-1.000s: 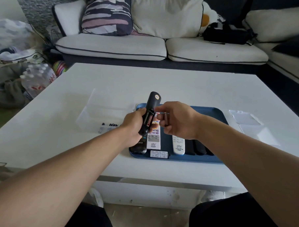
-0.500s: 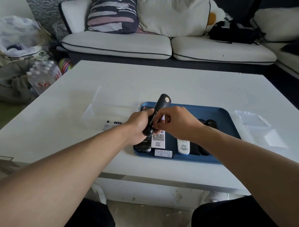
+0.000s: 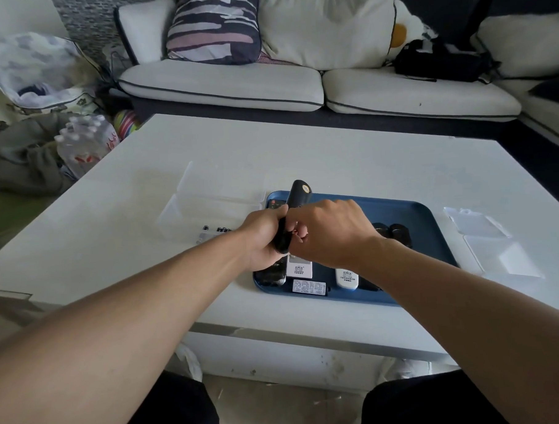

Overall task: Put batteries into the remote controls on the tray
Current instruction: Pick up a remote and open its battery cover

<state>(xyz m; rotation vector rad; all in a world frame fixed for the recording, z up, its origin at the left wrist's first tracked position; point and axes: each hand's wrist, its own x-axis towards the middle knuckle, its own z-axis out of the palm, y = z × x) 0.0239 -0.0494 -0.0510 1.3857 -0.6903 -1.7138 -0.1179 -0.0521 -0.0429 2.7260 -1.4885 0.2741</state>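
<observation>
White table; left grip still clasps black remote; right grip now curled against it.

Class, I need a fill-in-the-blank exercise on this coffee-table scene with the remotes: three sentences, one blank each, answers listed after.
1. The left hand grips a ____ remote control above the tray.
2. The tray holding the other remotes is ____ in colour.
3. The loose batteries lie on the tray's ____ side.

Missing words: black; blue; left
</observation>
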